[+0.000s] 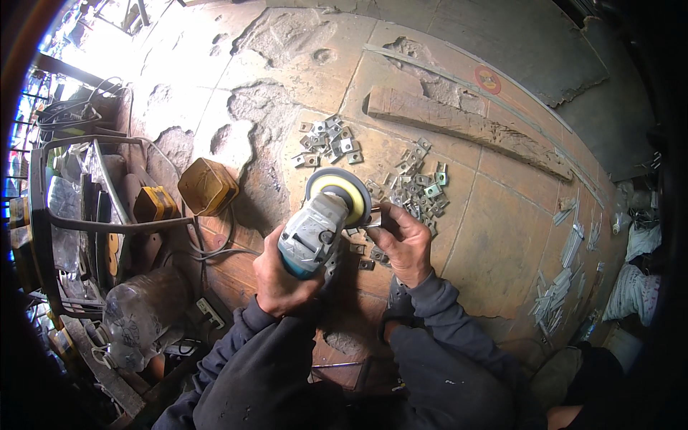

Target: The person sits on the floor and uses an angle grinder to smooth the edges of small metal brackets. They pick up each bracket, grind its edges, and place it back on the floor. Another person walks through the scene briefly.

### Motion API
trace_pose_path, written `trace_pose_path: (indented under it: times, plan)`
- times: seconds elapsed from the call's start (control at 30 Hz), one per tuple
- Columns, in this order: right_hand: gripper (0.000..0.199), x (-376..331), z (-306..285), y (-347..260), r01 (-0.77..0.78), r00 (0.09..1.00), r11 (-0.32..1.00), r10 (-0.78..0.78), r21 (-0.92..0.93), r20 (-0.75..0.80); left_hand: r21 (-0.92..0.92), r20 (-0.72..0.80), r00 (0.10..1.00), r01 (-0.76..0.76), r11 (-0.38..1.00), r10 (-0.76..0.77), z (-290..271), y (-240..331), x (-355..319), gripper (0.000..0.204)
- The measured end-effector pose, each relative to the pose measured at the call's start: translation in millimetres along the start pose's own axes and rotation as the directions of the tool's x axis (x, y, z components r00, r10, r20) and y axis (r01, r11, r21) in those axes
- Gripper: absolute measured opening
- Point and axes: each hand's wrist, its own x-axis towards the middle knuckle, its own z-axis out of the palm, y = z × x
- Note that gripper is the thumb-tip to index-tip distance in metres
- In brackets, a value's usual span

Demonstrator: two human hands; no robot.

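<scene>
My left hand (278,281) is wrapped round the body of an angle grinder (313,233), grey at its head and teal lower down. A round disc with a yellow backing (345,192) sits at the grinder's far end. In my right hand (406,245), thumb and fingers pinch a small metal bracket (375,217) right at the disc's right edge. Beyond the disc lies one pile of small metal brackets (332,140). A second, looser pile of brackets (424,185) spreads to the right, and a few more brackets (366,264) lie near my right hand.
A wooden beam (466,129) lies across the tiled, broken floor (487,236). To the left are a yellow-brown open container (207,188), a metal frame (43,201), a clear plastic jug (145,304) and a cable (231,251). Thin metal strips (555,294) are scattered at right.
</scene>
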Motion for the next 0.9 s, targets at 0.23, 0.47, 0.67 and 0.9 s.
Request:
trace_pose_path:
  times: [0.23, 0.47, 0.67, 0.9]
  plan:
    - [0.047, 1, 3, -4, -0.047, 0.998, 0.998, 0.048, 0.032, -0.032, 0.004, 0.015, 1.0, -0.01, 1.0, 0.01, 0, -2, 0, 0.083]
    - [0.041, 1, 4, -5, -0.004, 0.995, 0.999, 0.007, 0.036, -0.103, 0.102, -0.032, 0.998, -0.052, 0.993, 0.055, 4, -9, -2, 0.083]
    - [0.038, 1, 7, 1, 0.017, 0.99, 0.999, -0.021, -0.028, -0.14, 0.286, -0.063, 0.977, -0.179, 0.942, 0.205, 4, -8, 2, 0.083]
    - [0.035, 1, 14, -2, -0.059, 0.98, 0.998, 0.064, 0.031, -0.188, 0.426, -0.068, 0.932, -0.295, 0.855, 0.356, 5, -6, 8, 0.076]
